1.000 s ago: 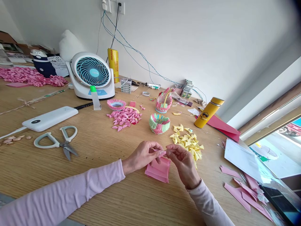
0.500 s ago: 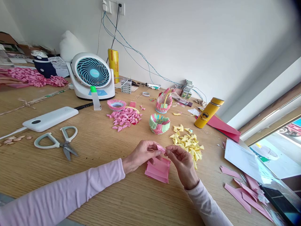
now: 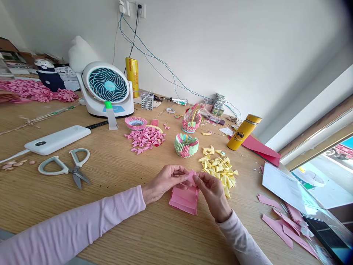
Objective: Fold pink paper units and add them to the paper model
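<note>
My left hand [image 3: 164, 181] and my right hand [image 3: 212, 192] meet above the wooden table [image 3: 124, 221], both pinching one small pink paper piece [image 3: 191, 177] between fingertips. Right under them lies a stack of pink paper slips [image 3: 184, 199]. A heap of folded yellow paper triangles [image 3: 219, 166] sits just right of my right hand. Further back stand a small striped paper bowl [image 3: 186, 144], a pile of pink folded triangles [image 3: 145, 138], a pink paper dish [image 3: 136, 122] and a paper basket with a handle [image 3: 191, 119].
Scissors [image 3: 65, 168] and a white power bank [image 3: 57, 139] lie at the left. A desk fan [image 3: 105, 87] stands behind, a yellow flask [image 3: 243, 132] at the right. Pink paper offcuts [image 3: 286, 222], white sheets [image 3: 286, 186] and a dark phone [image 3: 328, 239] lie at the right edge.
My fingers have worked the small pink piece: it went from a flat strip held between both hands to a more folded, pointed shape. My hands sank slightly toward the stack.
</note>
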A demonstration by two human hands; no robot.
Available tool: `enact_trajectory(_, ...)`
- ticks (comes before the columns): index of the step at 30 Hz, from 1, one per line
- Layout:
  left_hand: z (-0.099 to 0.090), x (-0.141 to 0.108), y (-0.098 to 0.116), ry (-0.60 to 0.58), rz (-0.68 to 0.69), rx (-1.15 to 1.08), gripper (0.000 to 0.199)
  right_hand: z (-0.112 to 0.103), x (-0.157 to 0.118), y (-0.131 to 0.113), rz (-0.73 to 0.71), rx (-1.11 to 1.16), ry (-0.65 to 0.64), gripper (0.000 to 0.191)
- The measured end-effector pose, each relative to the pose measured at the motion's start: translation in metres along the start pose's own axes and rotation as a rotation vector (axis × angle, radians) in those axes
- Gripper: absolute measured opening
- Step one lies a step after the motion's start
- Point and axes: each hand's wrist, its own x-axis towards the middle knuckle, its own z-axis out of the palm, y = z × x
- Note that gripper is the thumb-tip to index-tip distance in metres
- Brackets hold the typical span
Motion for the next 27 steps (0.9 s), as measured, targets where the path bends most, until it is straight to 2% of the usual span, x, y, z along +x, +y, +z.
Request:
enact_trajectory(5, 0.0002, -0.0002, 0.0005, -0.025, 0.037, 0.033, 0.03, -0.0008, -0.0005, -0.0044, 0.104, 0.118, -0.071, 0.029)
enact_trajectory(9, 0.0005, -0.0003, 0.0009, -0.03, 0.067, 0.06, 0.03, -0.0011, -0.0003, -0.0043, 0.146, 0.144, -0.071, 0.03)
enact_trajectory(13, 0.0035, -0.0003, 0.0032, 0.001, 0.044, 0.08, 0.033, 0.0015, 0.0, -0.0056, 0.122, 0.116, -0.046, 0.03)
enact_trajectory(19, 0.0084, 0.0002, 0.0035, 0.051, 0.044, 0.141, 0.034, 0.0053, -0.0019, -0.0068, 0.086, 0.022, -0.099, 0.03)
enact_trajectory(27, 0.0077, 0.0012, 0.0007, 0.065, 0.074, 0.187, 0.034, 0.0059, -0.0026, -0.004, 0.103, -0.005, -0.043, 0.033)
